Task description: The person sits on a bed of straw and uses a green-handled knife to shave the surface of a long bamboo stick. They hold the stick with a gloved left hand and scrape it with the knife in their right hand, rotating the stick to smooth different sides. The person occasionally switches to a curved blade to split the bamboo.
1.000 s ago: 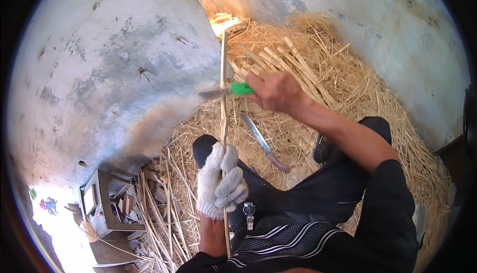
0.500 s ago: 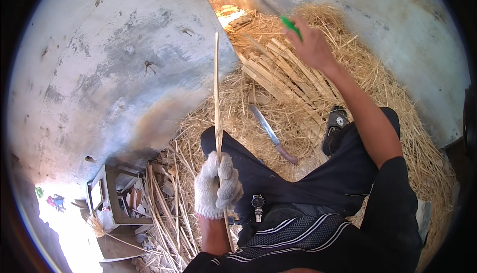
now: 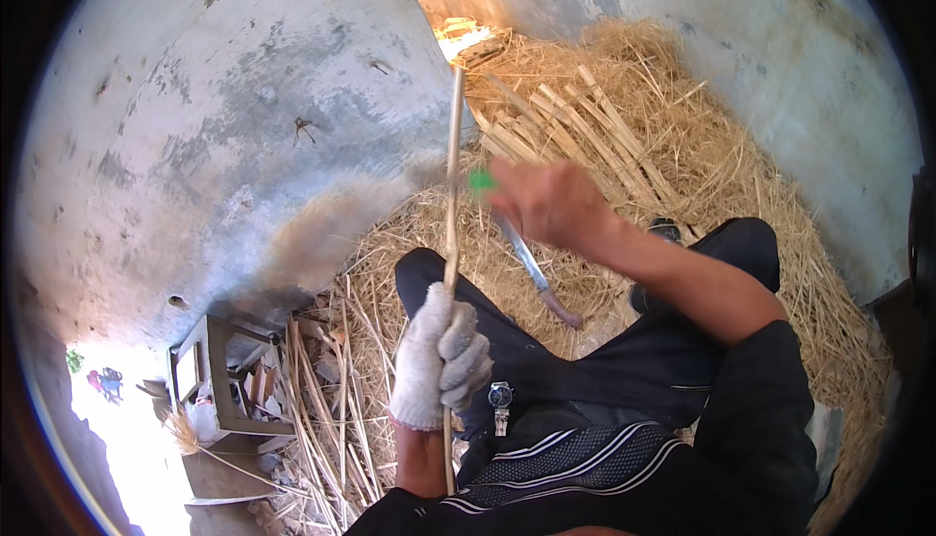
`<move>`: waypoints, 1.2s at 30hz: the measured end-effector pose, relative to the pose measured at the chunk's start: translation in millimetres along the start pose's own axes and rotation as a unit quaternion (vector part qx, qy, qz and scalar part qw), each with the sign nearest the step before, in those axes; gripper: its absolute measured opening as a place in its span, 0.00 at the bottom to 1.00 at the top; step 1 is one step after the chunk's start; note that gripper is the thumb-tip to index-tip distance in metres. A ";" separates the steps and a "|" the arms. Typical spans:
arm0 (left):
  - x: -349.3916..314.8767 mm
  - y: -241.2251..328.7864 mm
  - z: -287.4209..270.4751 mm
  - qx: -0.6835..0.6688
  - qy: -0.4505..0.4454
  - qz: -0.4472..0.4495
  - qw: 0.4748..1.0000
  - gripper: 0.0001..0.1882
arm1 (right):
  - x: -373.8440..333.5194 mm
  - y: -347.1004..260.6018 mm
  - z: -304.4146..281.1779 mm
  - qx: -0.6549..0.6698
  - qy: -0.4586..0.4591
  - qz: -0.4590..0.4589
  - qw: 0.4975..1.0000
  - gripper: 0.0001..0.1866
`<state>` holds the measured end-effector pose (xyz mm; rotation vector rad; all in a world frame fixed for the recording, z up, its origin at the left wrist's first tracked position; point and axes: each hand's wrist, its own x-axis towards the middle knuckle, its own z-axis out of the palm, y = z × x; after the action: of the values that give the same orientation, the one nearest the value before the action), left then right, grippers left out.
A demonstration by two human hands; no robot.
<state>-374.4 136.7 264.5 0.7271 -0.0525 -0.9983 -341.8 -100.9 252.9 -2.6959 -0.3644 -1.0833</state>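
Observation:
My left hand (image 3: 439, 365), in a white knitted glove, is wrapped round a long thin bamboo strip (image 3: 452, 166) that stands nearly upright, its lower end reaching past my wrist. Closed round a small green-handled knife (image 3: 482, 182) is my bare right hand (image 3: 551, 200), just right of the strip's upper half. Motion blurs this hand, and the blade cannot be made out; whether it touches the strip I cannot tell. Below the right hand, a large knife (image 3: 531, 268) with a long blade and brown handle lies on the shavings between my legs, its tip partly covered.
Split bamboo pieces (image 3: 609, 141) lie beyond my right hand on heaped shavings (image 3: 751, 214). Long thin strips (image 3: 317, 400) rest at my left beside a wooden frame stand (image 3: 224, 380) holding scraps. Worn walls (image 3: 244, 127) rise on both sides. A wristwatch (image 3: 501, 397) is at my lap.
My right hand has swung down and left with the green-handled knife, from above the bamboo pieces to beside the strip. The strip has turned in my left hand, its top shifting right.

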 end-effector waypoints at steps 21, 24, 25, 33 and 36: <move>-10.2 -17.7 7.2 0.216 0.157 0.085 0.960 0.21 | -23.0 -3.7 18.3 0.061 0.053 -0.116 0.990 0.23; -1.0 -18.2 -0.7 0.209 0.139 0.102 0.963 0.20 | -17.6 2.5 33.8 -0.023 0.051 -0.115 0.992 0.23; 0.6 -17.6 -6.0 0.199 0.138 0.105 0.964 0.20 | -13.1 2.0 39.4 -0.052 0.057 -0.119 0.990 0.23; -10.6 -26.4 -10.1 0.228 0.192 0.111 0.948 0.23 | 19.6 177.0 10.2 -0.073 0.134 0.298 0.942 0.22; 4.6 -9.9 -11.9 0.156 0.137 0.130 0.970 0.25 | 15.4 96.2 11.4 0.058 0.086 0.177 0.979 0.25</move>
<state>-374.9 136.3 248.3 1.1103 -0.0637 -0.6371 -294.3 -186.4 245.7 -2.4173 0.0793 -1.1320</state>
